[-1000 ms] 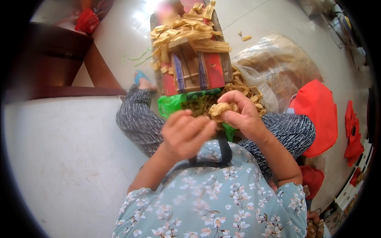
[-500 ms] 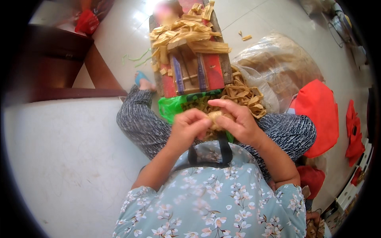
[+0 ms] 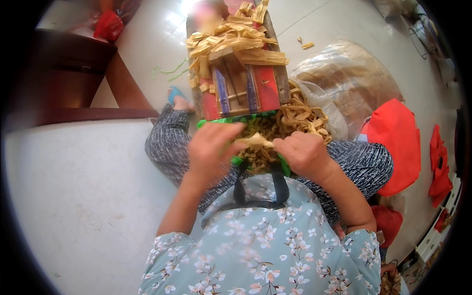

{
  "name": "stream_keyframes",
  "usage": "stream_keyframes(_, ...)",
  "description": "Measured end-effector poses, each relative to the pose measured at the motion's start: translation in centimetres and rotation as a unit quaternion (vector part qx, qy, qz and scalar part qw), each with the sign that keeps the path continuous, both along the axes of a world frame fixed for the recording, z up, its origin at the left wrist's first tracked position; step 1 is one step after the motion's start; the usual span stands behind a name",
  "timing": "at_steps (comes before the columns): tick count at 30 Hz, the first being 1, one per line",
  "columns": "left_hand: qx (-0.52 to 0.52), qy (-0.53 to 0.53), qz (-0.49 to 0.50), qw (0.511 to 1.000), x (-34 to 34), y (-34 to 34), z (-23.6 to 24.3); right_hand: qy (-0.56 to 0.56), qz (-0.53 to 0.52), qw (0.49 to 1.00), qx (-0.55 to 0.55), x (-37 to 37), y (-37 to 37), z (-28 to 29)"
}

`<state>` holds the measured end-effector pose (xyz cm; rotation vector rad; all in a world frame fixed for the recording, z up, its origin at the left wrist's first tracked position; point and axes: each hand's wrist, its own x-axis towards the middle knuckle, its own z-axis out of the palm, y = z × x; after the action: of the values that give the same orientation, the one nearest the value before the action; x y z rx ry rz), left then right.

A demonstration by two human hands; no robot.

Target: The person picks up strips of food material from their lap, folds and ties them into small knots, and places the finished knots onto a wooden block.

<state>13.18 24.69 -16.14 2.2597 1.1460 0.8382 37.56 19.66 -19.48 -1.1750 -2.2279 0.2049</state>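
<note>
Since the earlier frame, your left hand [image 3: 212, 147] is moving outward from your right hand [image 3: 306, 154], and the tan strip [image 3: 257, 140] is showing between them, above the loose strips [image 3: 260, 160]. Your right fingers [image 3: 280, 144] are curling closed on one end; blur is hiding whether your left hand is gripping or opening. You're best holding firmly, pulling evenly, and easing off if fibres are splitting.

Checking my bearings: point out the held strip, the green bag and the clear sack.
Strip [image 3: 257, 139], head view: its middle.
Green bag [image 3: 222, 120], head view: its far edge.
Clear sack [image 3: 358, 78], head view: its middle.
</note>
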Motion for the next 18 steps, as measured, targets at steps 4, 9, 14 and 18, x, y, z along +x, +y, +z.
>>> stream_keyframes(4,0.108,0.156,-0.171,0.967,1.5,-0.6,-0.9,-0.013,0.072,0.997,0.004,-1.0,-0.2,1.4)
stream_keyframes(9,0.108,0.189,-0.211,0.953,-0.3,-2.2,-0.5,-0.018,0.129,0.977,-0.170,1.0,-2.2,1.0)
stream_keyframes(14,0.034,0.159,-0.165,0.973,-1.1,-1.5,-0.7,0.029,0.109,0.969,-0.220,1.0,-1.1,0.6)
stream_keyframes(18,0.054,0.128,-0.093,0.986,-1.0,2.0,0.0,0.009,0.026,0.991,-0.130,1.2,3.8,1.1)
